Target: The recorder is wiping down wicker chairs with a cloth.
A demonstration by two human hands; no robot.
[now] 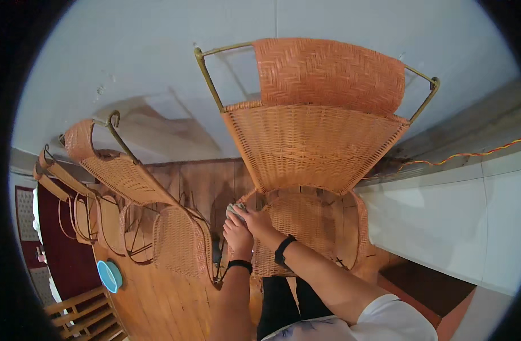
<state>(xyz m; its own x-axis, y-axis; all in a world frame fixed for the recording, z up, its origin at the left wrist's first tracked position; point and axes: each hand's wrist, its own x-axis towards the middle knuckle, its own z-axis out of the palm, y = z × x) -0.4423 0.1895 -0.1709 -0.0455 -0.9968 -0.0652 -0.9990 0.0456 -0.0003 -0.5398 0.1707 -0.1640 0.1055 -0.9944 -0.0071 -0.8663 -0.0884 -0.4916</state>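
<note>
Before me stands a wicker chair with a woven backrest [315,145], a padded-looking woven headrest [333,72] on a metal frame and a round-fronted woven seat [301,230]. Both my hands meet at the chair's left armrest, gripping a greyish-green cloth [235,209] against it. My left hand [237,233] is lower, its fingers curled on the cloth. Reaching across the seat, my right hand [255,219] lies over the upper side of the cloth. Black bands circle both wrists. Most of the left armrest is hidden by the hands.
More wicker chairs [179,243] line the wall on the left. A blue plastic basin [110,276] sits on the wooden floor near a slatted wooden rack [87,315]. To the right are a white panel [431,213], a dark-topped box [426,285] and a red-yellow twisted cable [465,154].
</note>
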